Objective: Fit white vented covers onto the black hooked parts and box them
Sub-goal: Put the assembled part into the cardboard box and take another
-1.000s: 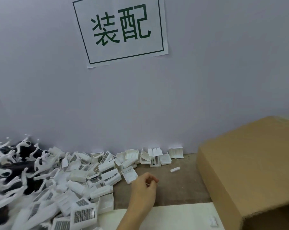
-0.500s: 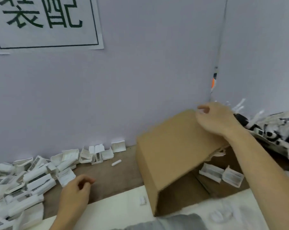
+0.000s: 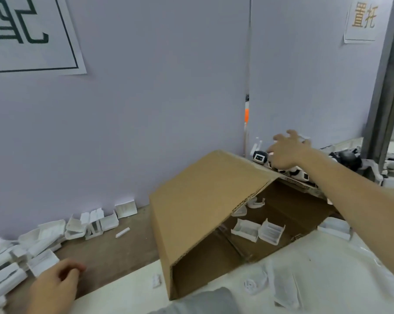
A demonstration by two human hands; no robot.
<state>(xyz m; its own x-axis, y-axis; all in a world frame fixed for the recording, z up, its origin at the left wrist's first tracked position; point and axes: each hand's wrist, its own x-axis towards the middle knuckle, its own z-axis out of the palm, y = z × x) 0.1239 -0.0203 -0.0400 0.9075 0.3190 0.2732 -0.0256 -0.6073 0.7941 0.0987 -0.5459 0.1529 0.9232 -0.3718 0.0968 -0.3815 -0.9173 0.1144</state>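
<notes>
Right hand (image 3: 286, 152) reaches over the cardboard box (image 3: 205, 200), fingers spread, holding nothing, above the assembled black-and-white parts (image 3: 289, 171) heaped on its far edge. Left hand (image 3: 55, 288) rests loosely curled, empty, near the loose white covers (image 3: 42, 243). Risk: the heap looks precarious; a careless reach could spill pieces behind the box.

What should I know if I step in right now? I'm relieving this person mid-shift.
Right hand: fingers spread over the black hooked parts behind the cardboard box, nothing gripped yet.
Left hand: loosely curled, empty, beside the white vented covers piled at left.
Box lies open on its side with a few white pieces inside.
Left: take a hooked part, fit a cover, box it.
</notes>
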